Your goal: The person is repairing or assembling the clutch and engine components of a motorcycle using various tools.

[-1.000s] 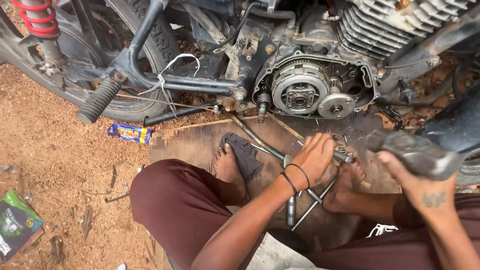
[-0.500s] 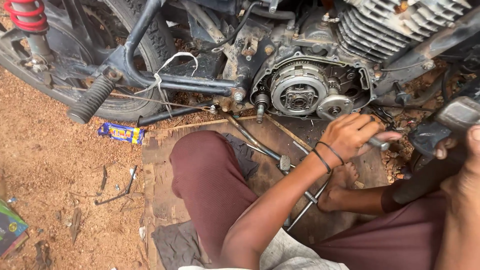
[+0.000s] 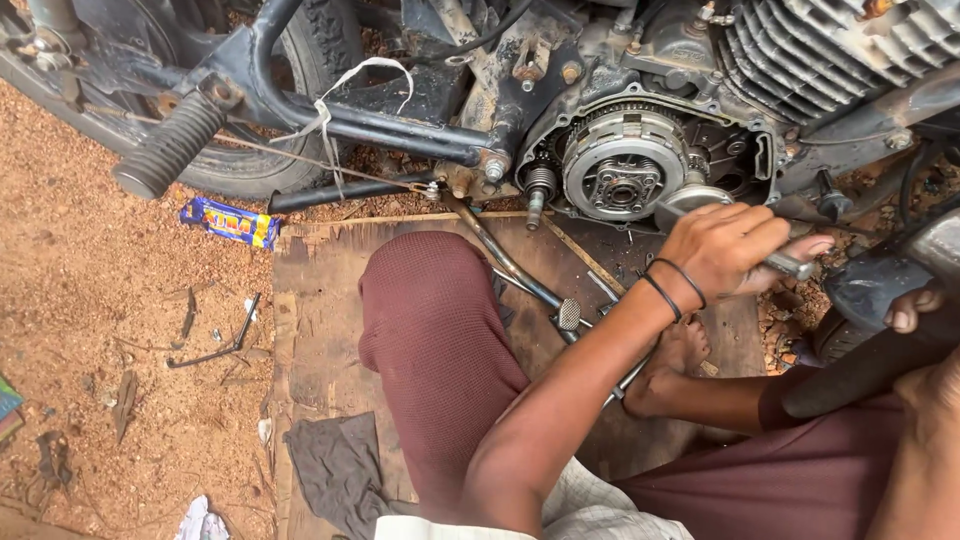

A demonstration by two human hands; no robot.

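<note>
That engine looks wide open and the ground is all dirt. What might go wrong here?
The clutch assembly sits uncovered just above loose red soil, so grit might get in. The left hand grips a metal tool close to a bare foot; a slip or drop could hurt it.

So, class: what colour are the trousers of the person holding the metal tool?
Maroon trousers, clearest in the head view; the left hand grips the metal tool.
</note>
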